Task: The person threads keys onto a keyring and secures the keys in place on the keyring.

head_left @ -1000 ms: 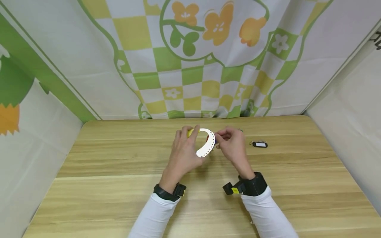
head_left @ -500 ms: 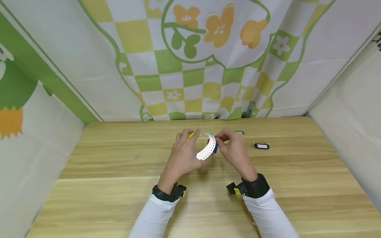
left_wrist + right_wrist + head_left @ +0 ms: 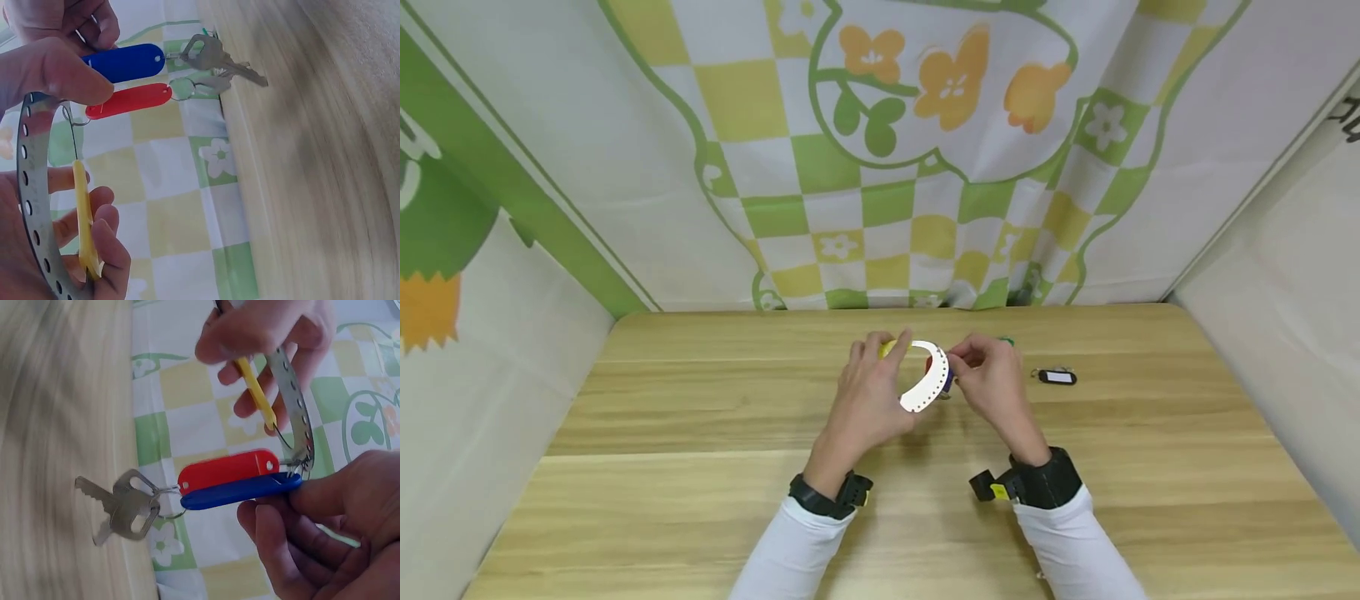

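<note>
Blue tag (image 3: 240, 491) lies at nine o'clock from the nearer right hand (image 3: 994, 379) in the head view; in the right wrist view its long axis runs roughly three to nine, keys (image 3: 128, 503) at nine. That hand pinches its three-o'clock end; the left hand (image 3: 867, 392) grips the perforated ring (image 3: 935, 383).

A white cloth curtain (image 3: 917, 154) printed with green-and-yellow checks and orange flowers is hanging behind a pale wood-grain worktop (image 3: 685, 500), while off-white side sheets (image 3: 1277, 333) are enclosing the curtained, booth-like workspace.
</note>
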A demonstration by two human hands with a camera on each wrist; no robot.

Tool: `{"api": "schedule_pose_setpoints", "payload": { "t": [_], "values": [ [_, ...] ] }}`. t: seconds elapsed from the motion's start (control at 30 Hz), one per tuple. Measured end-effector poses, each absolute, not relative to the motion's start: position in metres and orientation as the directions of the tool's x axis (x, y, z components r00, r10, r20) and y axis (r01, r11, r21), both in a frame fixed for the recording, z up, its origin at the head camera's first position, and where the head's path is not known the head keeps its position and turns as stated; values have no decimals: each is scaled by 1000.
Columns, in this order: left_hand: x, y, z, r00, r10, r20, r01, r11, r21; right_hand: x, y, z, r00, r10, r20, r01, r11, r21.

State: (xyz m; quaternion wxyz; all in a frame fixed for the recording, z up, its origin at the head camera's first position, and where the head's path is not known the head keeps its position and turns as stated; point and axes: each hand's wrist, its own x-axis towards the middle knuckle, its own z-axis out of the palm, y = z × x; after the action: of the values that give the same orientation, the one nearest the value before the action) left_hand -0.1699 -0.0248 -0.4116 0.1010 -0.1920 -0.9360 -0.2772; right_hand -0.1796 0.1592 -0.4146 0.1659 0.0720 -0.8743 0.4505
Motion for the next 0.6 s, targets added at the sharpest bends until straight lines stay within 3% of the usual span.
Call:
{"api": "schedule_pose_setpoints", "payload": {
  "t": [0.23,0.3,0.4,0.53,0.6],
  "values": [
    [-170,-32,-410,-906,336,259,422,767,483,-180,159,-417,-819,-153,552,-484,700,-525],
    [-170,-35,-409,-909,335,249,416,765,492,-181,159,-418,-815,-177,552,-500,697,-514],
    [-171,-35,-407,-914,315,257,405,766,500,-183,158,-418,-858,-131,496,-453,647,-613],
    [-170,-34,-407,-913,296,282,400,787,469,-182,155,-418,-945,-18,328,-289,518,-805],
    [-170,-32,-407,-910,297,290,403,798,448,-182,154,-418,-962,13,272,-233,476,-848]
  ]
}}
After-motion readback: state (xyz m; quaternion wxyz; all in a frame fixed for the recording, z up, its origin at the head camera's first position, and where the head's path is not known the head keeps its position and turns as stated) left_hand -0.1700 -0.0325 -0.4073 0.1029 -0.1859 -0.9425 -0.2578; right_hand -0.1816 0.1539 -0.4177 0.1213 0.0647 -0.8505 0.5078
